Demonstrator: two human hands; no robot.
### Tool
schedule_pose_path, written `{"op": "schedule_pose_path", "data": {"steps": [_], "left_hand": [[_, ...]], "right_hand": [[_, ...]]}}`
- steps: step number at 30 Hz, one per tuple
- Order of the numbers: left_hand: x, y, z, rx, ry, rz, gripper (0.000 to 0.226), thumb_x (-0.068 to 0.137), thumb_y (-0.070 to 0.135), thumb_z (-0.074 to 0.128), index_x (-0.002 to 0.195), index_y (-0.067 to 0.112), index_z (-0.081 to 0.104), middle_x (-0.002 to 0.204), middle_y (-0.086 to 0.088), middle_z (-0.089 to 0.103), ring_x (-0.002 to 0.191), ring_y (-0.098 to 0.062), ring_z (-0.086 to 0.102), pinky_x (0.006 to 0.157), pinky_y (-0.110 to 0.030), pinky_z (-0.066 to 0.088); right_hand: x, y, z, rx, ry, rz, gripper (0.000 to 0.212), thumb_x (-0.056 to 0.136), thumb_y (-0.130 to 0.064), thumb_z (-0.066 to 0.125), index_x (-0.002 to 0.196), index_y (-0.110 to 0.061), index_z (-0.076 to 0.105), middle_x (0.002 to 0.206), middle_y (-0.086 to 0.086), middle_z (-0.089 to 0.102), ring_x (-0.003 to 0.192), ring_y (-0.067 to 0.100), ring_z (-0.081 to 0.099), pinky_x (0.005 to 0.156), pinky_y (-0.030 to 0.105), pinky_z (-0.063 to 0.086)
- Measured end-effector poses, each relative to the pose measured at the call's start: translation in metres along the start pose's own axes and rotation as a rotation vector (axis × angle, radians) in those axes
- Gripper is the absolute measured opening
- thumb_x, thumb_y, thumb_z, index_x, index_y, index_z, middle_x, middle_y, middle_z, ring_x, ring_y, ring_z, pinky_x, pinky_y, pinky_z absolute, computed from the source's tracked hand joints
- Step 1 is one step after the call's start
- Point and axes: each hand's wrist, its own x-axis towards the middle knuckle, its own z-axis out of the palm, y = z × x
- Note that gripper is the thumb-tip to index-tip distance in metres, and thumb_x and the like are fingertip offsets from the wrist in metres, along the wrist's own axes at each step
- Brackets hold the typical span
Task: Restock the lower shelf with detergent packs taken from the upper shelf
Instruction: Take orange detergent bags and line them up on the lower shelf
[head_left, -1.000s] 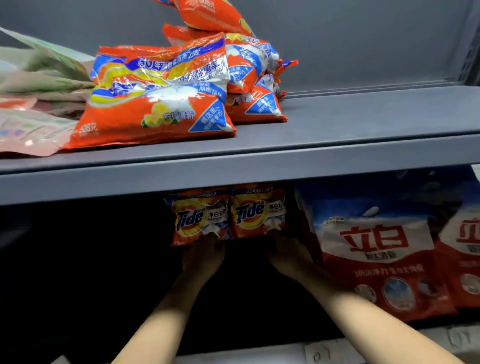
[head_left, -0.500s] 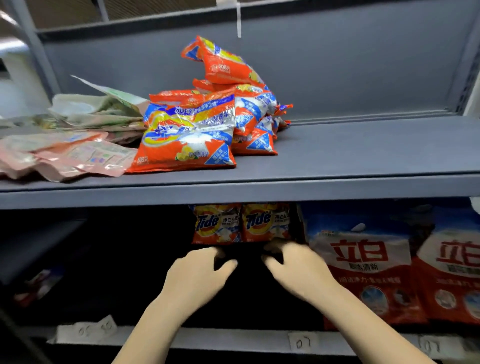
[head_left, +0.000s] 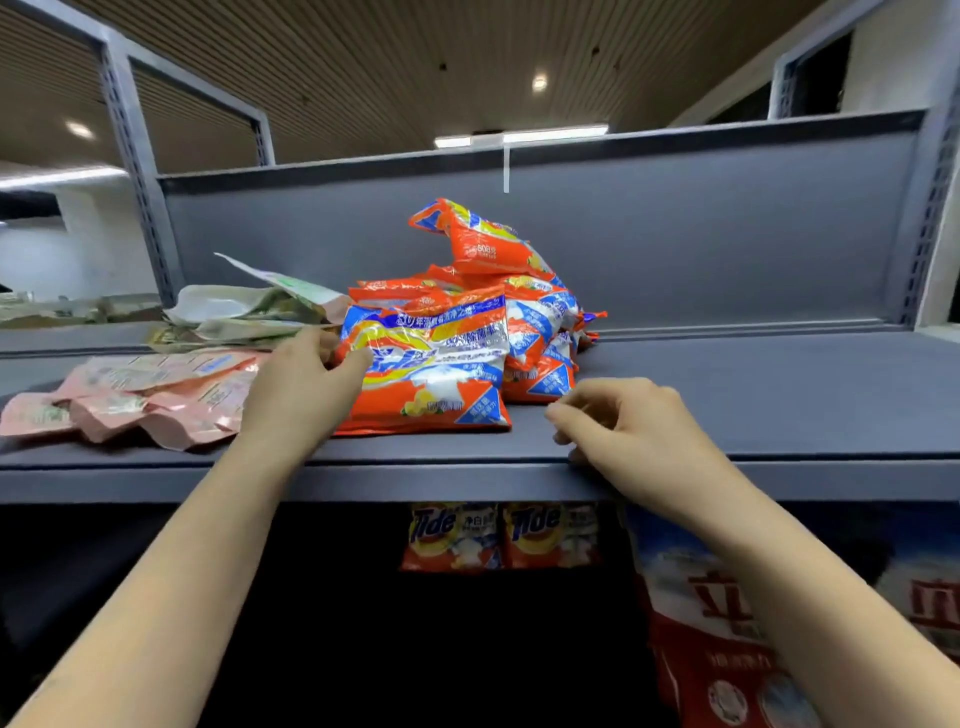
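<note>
Both hands are raised from the lower shelf to the upper shelf (head_left: 727, 395); the left hand (head_left: 298, 384) is now laid against the front detergent pack (head_left: 431, 369)

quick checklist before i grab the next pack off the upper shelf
1. Left hand on the front pack: ok, thumb touches its left edge, but no grip yet.
2. Right hand free to help: ok, loosely curled, holding nothing, just right of the pack.
3. Front pack free to slide out: ok, it lies flat at the front of the pile, nothing on its front half.
4. Pile stable: cannot tell, the top pack leans high at the back.
5. Pink pouches clear of the pull: ok, they lie left of the hand.
6. Room beside the Tide packs below: cannot tell, too dark.
</note>
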Motion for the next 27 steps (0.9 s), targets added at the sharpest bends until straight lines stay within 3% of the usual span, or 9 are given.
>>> {"op": "schedule_pose_path", "data": {"steps": [3, 6, 9, 11, 15, 18, 21, 24, 27], "left_hand": [[0.038, -0.016, 0.013, -0.034, -0.171, -0.126, 0.036, 0.088, 0.037, 0.06, 0.115, 0.012, 0.063, 0.107, -0.005, 0.064, 0.098, -0.026, 0.057, 0.08, -0.034, 0.043], [0.06, -0.023, 0.027, -0.174, -0.246, -0.278, 0.034, 0.086, 0.035, 0.065, 0.109, 0.009, 0.064, 0.09, -0.003, 0.062, 0.077, -0.019, 0.057, 0.065, -0.028, 0.044], [0.074, -0.027, 0.043, -0.155, -0.256, -0.323, 0.043, 0.082, 0.037, 0.067, 0.112, 0.006, 0.063, 0.108, -0.013, 0.067, 0.093, -0.03, 0.063, 0.084, -0.035, 0.051], [0.074, -0.029, 0.052, -0.057, -0.208, -0.33, 0.046, 0.085, 0.039, 0.061, 0.117, 0.006, 0.059, 0.119, -0.018, 0.062, 0.104, -0.034, 0.059, 0.083, -0.031, 0.043], [0.068, -0.035, 0.061, -0.036, -0.096, -0.293, 0.038, 0.089, 0.033, 0.047, 0.111, 0.006, 0.06, 0.118, -0.02, 0.061, 0.103, -0.038, 0.055, 0.079, -0.036, 0.037], [0.061, -0.034, 0.058, -0.076, 0.058, -0.229, 0.031, 0.093, 0.024, 0.043, 0.109, 0.003, 0.059, 0.117, -0.024, 0.059, 0.104, -0.042, 0.053, 0.081, -0.04, 0.037], [0.051, -0.027, 0.049, -0.152, 0.31, -0.171, 0.022, 0.096, 0.021, 0.04, 0.097, 0.004, 0.055, 0.111, -0.028, 0.06, 0.099, -0.044, 0.053, 0.075, -0.04, 0.032], [0.049, -0.029, 0.042, -0.241, 0.465, -0.202, 0.02, 0.098, 0.023, 0.039, 0.095, 0.007, 0.05, 0.111, -0.027, 0.06, 0.096, -0.044, 0.053, 0.073, -0.037, 0.025], [0.05, -0.031, 0.04, -0.279, 0.472, -0.212, 0.02, 0.099, 0.025, 0.038, 0.095, 0.009, 0.049, 0.111, -0.024, 0.061, 0.096, -0.042, 0.053, 0.074, -0.036, 0.025]], "right_hand": [[0.028, -0.003, 0.0, -0.063, 0.022, 0.056, 0.023, 0.089, -0.037, 0.056, 0.077, -0.021, 0.067, 0.077, -0.002, 0.07, 0.079, 0.019, 0.066, 0.08, 0.039, 0.054], [0.052, -0.003, 0.002, -0.127, 0.062, 0.087, 0.022, 0.09, -0.035, 0.055, 0.075, -0.023, 0.067, 0.077, -0.002, 0.068, 0.082, 0.018, 0.064, 0.08, 0.037, 0.053], [0.078, -0.005, 0.005, -0.159, 0.126, 0.094, 0.022, 0.09, -0.03, 0.054, 0.077, -0.019, 0.069, 0.077, -0.002, 0.067, 0.082, 0.019, 0.061, 0.069, 0.03, 0.048], [0.101, -0.006, 0.008, -0.17, 0.157, 0.1, 0.021, 0.09, -0.029, 0.053, 0.088, -0.016, 0.07, 0.083, -0.003, 0.067, 0.085, 0.018, 0.059, 0.066, 0.027, 0.042], [0.146, -0.007, 0.021, -0.188, 0.194, 0.108, 0.034, 0.089, -0.033, 0.057, 0.118, -0.015, 0.06, 0.114, 0.003, 0.064, 0.103, 0.021, 0.058, 0.082, 0.033, 0.047], [0.173, -0.008, 0.035, -0.173, 0.236, 0.088, 0.035, 0.088, -0.034, 0.06, 0.117, -0.016, 0.058, 0.118, 0.004, 0.063, 0.106, 0.023, 0.057, 0.081, 0.035, 0.046], [0.199, -0.008, 0.046, -0.19, 0.276, 0.119, 0.037, 0.089, -0.032, 0.058, 0.12, -0.013, 0.055, 0.123, 0.007, 0.06, 0.109, 0.025, 0.056, 0.077, 0.032, 0.041], [0.216, -0.005, 0.052, -0.233, 0.298, 0.153, 0.051, 0.087, -0.031, 0.061, 0.132, -0.013, 0.044, 0.131, 0.009, 0.052, 0.118, 0.03, 0.052, 0.088, 0.039, 0.044], [0.226, -0.006, 0.054, -0.276, 0.235, 0.152, 0.077, 0.085, -0.033, 0.065, 0.149, -0.024, 0.024, 0.148, 0.005, 0.038, 0.13, 0.029, 0.044, 0.101, 0.047, 0.042]]}}
